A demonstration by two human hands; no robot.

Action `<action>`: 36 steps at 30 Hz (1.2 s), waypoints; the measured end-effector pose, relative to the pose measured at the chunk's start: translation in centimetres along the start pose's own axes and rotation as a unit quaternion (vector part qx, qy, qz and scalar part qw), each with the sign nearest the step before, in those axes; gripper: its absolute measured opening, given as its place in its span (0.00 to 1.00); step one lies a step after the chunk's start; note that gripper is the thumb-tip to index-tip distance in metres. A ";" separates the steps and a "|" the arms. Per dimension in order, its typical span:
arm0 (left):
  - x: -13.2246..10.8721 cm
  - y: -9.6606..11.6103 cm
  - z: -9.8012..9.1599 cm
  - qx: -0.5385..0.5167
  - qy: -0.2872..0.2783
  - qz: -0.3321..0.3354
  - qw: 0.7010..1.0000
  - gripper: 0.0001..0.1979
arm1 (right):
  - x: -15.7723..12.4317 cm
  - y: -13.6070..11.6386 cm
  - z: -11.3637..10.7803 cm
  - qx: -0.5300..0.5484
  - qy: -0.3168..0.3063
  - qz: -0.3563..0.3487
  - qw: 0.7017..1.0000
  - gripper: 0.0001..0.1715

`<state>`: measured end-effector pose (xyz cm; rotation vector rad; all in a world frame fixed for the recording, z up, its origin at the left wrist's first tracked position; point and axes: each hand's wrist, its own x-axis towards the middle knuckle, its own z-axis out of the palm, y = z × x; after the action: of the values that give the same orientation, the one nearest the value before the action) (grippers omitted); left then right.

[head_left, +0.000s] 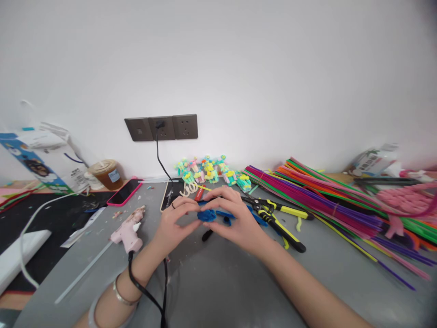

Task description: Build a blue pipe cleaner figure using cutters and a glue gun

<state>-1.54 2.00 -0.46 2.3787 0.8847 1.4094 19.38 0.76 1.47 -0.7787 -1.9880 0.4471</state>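
Both my hands meet over the middle of the grey table (218,282). My left hand (174,223) and my right hand (235,218) are closed in a pinch on a small blue pipe-cleaner piece (206,215) held between their fingertips. More blue pieces (225,214) lie just under my right hand. A pink glue gun (129,228) rests to the left of my left wrist, its black cord running under my forearm.
Yellow-handled pliers (276,221) lie right of my hands. A long bundle of coloured pipe cleaners (324,196) covers the right side. Small finished figures (211,171) stand by the wall. Two phones (124,192) (170,193), a lidded drink cup (105,173) and a box (37,159) sit at the left.
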 end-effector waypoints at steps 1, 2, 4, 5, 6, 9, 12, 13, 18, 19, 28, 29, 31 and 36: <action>0.0 0.1 0.0 0.001 0.000 -0.004 1.000 0.04 | 0.0 0.0 0.0 0.000 0.001 -0.001 1.000 0.11; 0.0 0.1 0.0 0.001 -0.001 -0.007 1.000 0.04 | 0.0 0.0 0.0 -0.001 0.002 -0.003 1.000 0.11; 0.1 0.3 0.1 0.003 -0.004 -0.015 1.000 0.05 | 0.0 0.0 -0.1 0.000 0.004 -0.010 1.000 0.11; 0.1 0.4 0.1 0.004 -0.006 -0.020 1.000 0.06 | 0.0 0.1 -0.1 0.001 0.006 -0.013 1.000 0.10; 0.2 0.5 0.1 0.006 -0.007 -0.025 1.000 0.06 | 0.0 0.1 -0.1 0.002 0.008 -0.016 1.000 0.10; 0.2 0.7 0.0 0.003 -0.007 -0.032 0.999 0.06 | 0.0 0.1 0.0 0.005 0.014 -0.027 1.000 0.10; 0.3 0.8 -0.1 -0.001 -0.007 -0.029 1.000 0.04 | 0.1 0.1 0.0 0.010 0.016 -0.025 0.999 0.11; 0.3 0.8 -0.1 0.000 -0.007 -0.030 1.000 0.04 | 0.1 0.0 0.0 0.014 0.017 -0.022 1.000 0.12; 0.2 0.6 0.0 0.001 0.001 -0.025 1.000 0.04 | 0.2 0.0 0.0 0.052 0.027 -0.009 0.998 0.20; 0.1 0.5 0.0 0.002 0.004 -0.022 1.000 0.05 | 0.2 -0.1 0.0 0.055 0.026 -0.007 0.998 0.19; 0.0 0.3 0.0 0.014 0.003 0.021 1.000 0.05 | 0.1 -0.1 0.0 0.049 0.014 -0.004 0.999 0.11; 0.0 0.3 0.0 0.014 0.001 0.024 1.000 0.05 | 0.1 -0.1 0.0 0.050 0.012 -0.003 0.999 0.11; 0.0 0.4 0.0 0.016 -0.003 0.022 1.000 0.04 | 0.0 -0.1 0.0 0.052 0.009 -0.002 0.999 0.10; 0.0 0.4 0.0 0.020 -0.013 0.012 1.000 0.04 | 0.1 0.0 -0.1 0.070 0.008 0.006 0.998 0.09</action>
<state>-1.38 1.64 -0.25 2.4391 0.8877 1.3779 19.42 0.85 1.54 -0.7049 -1.9152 0.5778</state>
